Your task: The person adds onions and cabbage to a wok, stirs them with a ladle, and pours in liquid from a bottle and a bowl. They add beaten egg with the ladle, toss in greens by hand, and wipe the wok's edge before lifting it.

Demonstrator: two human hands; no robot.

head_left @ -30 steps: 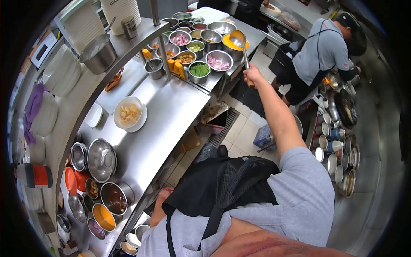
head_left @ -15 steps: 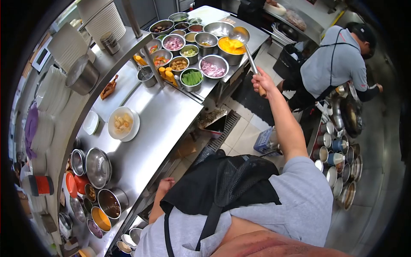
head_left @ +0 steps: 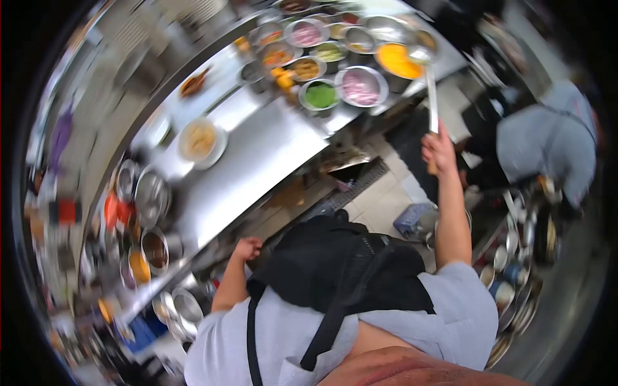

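Note:
My right hand [head_left: 439, 152] is closed round the wooden end of a long-handled metal ladle [head_left: 432, 90]. The ladle's head is over or beside the right rim of a metal bowl of bright yellow food [head_left: 399, 61]; blur hides whether they touch and what the head holds. My left hand [head_left: 247, 249] hangs low near the steel counter's edge, its fingers loosely curled and nothing visible in them. Near the yellow bowl stand a bowl of chopped pink-purple pieces [head_left: 361, 87] and a bowl of cut greens [head_left: 320, 96].
On the steel counter [head_left: 251, 167] stands a pale bowl of light-coloured pieces [head_left: 198, 140] on a plate. Metal bowls and pots [head_left: 154, 251] crowd its near left end. At right a co-worker in a grey shirt [head_left: 547, 138] bends near a station with several metal containers [head_left: 508, 276].
The view has turned and blurred, shifting the counter and bowls. The ladle's head has moved from over the yellow food toward the bowl's right side. My right hand still grips it.

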